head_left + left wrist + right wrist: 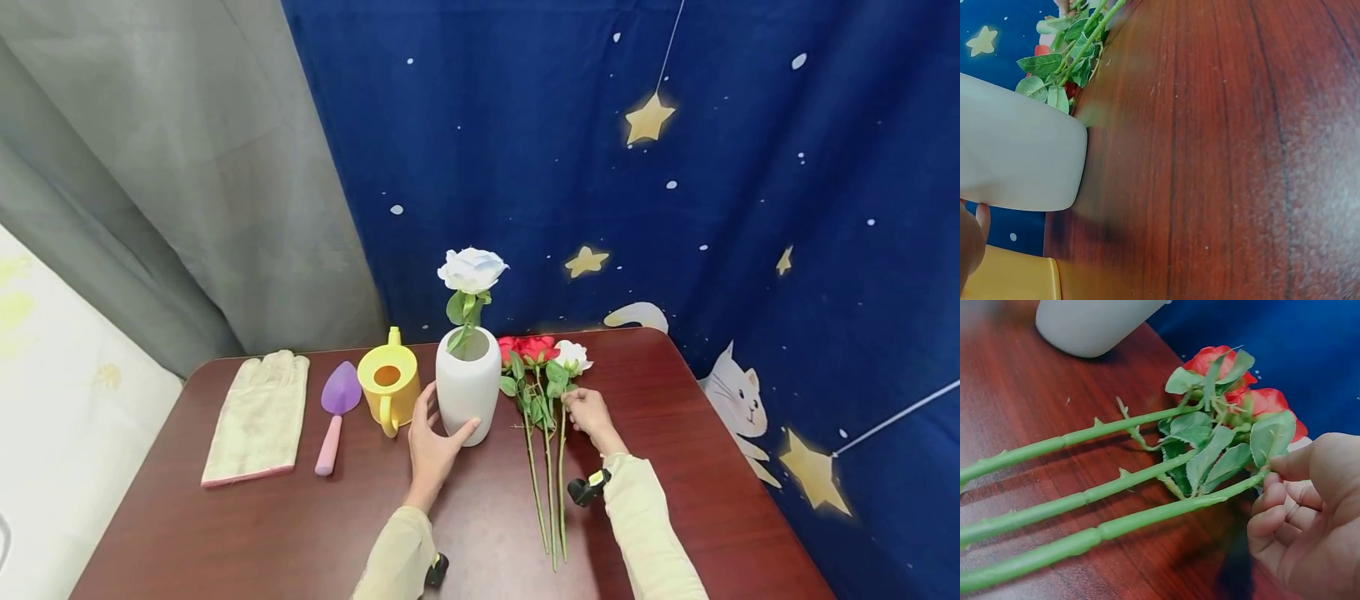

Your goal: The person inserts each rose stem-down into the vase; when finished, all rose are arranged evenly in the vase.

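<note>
A white vase point(467, 392) stands upright on the table with one white rose point(472, 271) in it. My left hand point(435, 450) holds the vase low down, its thumb across the front and the fingers at the left side. Two red roses point(537, 349) and a second white rose point(573, 357) lie to the right of the vase, their long green stems towards me. Between thumb and fingers, my right hand point(1310, 512) pinches the stem point(1185, 505) of the lying white rose just below its leaves. In the right wrist view that bloom is mostly hidden behind the hand.
Left of the vase stands a yellow watering can point(401, 392). Beside it lie a trowel point(341, 390) with a purple blade and pink handle, then a pair of cream gloves point(258, 421). Behind the brown table point(247, 533) hang grey and blue curtains point(525, 150).
</note>
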Available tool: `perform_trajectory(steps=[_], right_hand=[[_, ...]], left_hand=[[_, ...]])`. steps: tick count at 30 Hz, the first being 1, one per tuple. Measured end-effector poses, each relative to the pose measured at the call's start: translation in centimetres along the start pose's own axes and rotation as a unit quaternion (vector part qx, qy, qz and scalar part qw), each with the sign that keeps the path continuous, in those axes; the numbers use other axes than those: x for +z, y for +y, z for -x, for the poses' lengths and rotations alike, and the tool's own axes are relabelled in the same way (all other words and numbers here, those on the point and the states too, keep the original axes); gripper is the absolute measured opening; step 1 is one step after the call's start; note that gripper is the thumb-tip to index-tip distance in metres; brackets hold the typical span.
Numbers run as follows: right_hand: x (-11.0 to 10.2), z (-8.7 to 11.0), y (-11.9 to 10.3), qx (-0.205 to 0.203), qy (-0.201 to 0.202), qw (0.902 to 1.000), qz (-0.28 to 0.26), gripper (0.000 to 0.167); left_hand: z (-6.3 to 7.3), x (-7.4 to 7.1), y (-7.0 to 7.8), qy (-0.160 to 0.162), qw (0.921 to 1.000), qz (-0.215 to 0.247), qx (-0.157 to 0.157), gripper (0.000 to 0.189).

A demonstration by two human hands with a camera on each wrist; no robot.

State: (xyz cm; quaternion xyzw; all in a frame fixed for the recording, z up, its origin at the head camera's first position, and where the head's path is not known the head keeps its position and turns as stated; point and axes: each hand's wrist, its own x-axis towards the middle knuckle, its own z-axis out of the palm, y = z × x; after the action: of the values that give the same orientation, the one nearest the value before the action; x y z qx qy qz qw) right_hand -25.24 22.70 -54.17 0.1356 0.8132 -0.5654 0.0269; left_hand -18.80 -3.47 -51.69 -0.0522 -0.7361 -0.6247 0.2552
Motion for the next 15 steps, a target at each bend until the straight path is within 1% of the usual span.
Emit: perform_trajectory(steps=[3, 6, 9, 13, 15], right_hand=[[-0.4, 0.2, -0.2, 0.006, 0.012, 0.9997, -0.019, 0.021], [-0.7, 0.6, -0.4, 0.026, 0.021, 0.9983, -0.048, 0.022], [-0.8, 1.0, -0.3, 0.041, 0.006, 0.9969, -0.067, 0.022], [-0.8, 1.3, 0.1, 0.051, -0.015, 0.9961, -0.070, 0.016], [-0.9, 1.4, 0.4, 0.056, -0.019, 0.9953, -0.076, 0.015]], left_hand=[[-0.1, 0.0, 0.0, -0.004, 1.0000, 0.000, -0.001, 0.082], [-0.1, -0.1, 0.1, -0.006, 1.0000, 0.003, -0.002, 0.082], [-0.1, -0.3, 0.3, -0.002, 1.0000, 0.005, -0.003, 0.082], [0.0, -0.3, 0.5, -0.004, 1.0000, 0.006, -0.003, 0.081], [0.0, -0.3, 0.6, -0.006, 0.9999, 0.008, -0.002, 0.081]])
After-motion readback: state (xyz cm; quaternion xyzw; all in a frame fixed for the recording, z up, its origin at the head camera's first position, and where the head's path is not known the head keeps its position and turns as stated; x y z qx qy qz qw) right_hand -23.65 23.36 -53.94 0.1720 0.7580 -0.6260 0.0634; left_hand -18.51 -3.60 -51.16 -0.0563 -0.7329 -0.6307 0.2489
